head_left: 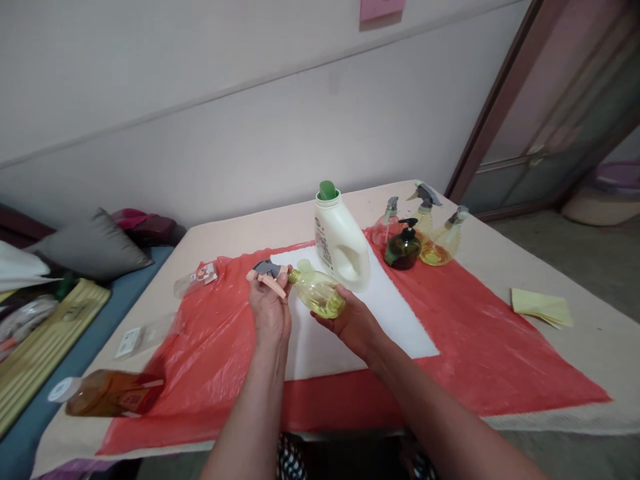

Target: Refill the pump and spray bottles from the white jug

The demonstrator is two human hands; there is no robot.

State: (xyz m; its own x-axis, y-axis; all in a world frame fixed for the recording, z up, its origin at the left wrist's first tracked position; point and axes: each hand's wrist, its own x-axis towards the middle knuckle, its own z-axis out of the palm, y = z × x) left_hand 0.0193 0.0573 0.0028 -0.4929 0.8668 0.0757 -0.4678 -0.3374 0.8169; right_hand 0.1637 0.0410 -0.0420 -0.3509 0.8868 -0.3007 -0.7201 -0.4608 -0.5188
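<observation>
My right hand (353, 323) grips the base of a clear yellow spray bottle (316, 292), which lies tilted on its side in the air with its neck to the left. Around the grey and peach trigger spray head (270, 272) at that neck, my left hand (270, 303) is closed. Whether the head is screwed on tight I cannot tell. Just behind them stands a large cream detergent jug (347, 250) with a green piece (327, 191) in its mouth. A white sheet (350, 350) lies beneath my hands.
Several spray bottles (443, 240) and a dark green pump bottle (403, 250) stand at the back right. A yellow cloth (541, 307) lies right. At left are clear packets (145, 339) and an amber bottle (107, 393) on its side, partly over red plastic sheeting (215, 367).
</observation>
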